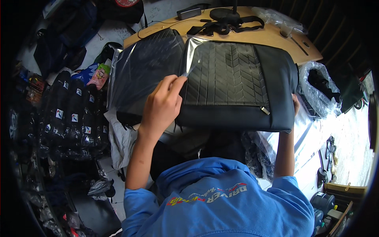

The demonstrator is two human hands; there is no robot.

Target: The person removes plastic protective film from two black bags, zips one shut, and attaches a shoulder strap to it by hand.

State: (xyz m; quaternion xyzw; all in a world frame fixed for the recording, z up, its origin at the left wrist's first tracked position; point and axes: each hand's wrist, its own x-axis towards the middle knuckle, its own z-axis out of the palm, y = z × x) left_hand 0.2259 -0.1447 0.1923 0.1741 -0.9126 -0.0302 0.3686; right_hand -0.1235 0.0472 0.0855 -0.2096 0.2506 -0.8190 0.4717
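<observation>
Film of clear, shiny plastic (193,54) is pinched in the left hand (164,100). The chevron-stitched black leather-look panel (233,79), at the tan wooden table (272,40), is touched along its right edge by the right hand (295,104), whose grip cannot be told. The adjoining black panel (146,71) appears covered, the stitched one bare; covering or uncovering seems half done.

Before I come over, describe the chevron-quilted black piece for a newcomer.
Find the wooden table. Of two black pieces at its near edge, the chevron-quilted piece is the right one, between the left hand and right hand. Its small metallic tag, lower right, has no visible match on its left neighbour.
</observation>
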